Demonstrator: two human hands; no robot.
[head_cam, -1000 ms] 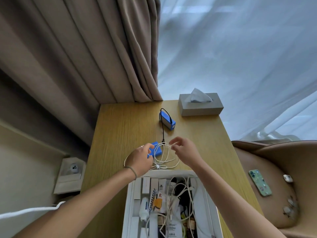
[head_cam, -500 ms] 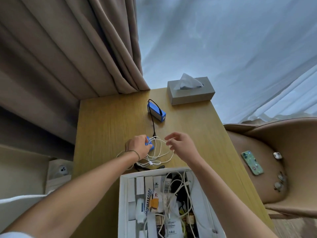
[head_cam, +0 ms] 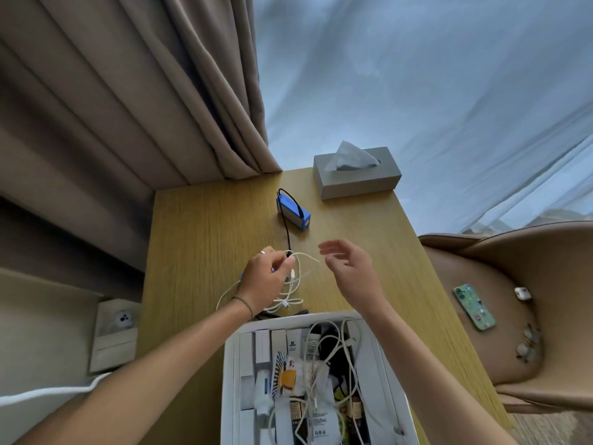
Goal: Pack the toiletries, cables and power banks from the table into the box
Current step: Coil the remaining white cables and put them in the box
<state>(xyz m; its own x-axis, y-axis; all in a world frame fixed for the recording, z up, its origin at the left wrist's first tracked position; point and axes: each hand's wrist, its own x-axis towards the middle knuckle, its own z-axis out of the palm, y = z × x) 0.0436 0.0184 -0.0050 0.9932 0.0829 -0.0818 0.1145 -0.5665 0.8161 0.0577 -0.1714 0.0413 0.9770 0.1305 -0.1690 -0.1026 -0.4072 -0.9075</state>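
Note:
On the wooden table (head_cam: 199,239), my left hand (head_cam: 263,279) pinches a coiled white cable (head_cam: 300,277) and covers most of a blue power bank under it. My right hand (head_cam: 349,264) hovers just right of the coil, fingers spread, holding nothing. A second blue power bank (head_cam: 293,214) lies farther back, with a black cable (head_cam: 286,231) running from it toward my left hand. The white box (head_cam: 231,380) at the near edge holds toiletry packets, tubes and white cables.
A grey tissue box (head_cam: 357,178) stands at the table's far right corner. A tan chair (head_cam: 513,303) to the right carries a green phone (head_cam: 474,306) and small items. Curtains hang behind; a wall socket (head_cam: 117,329) sits lower left.
My right hand has let go of the white cable and drawn back to the right, opening. My left hand has closed on the coil over the near power bank. The camera has shifted.

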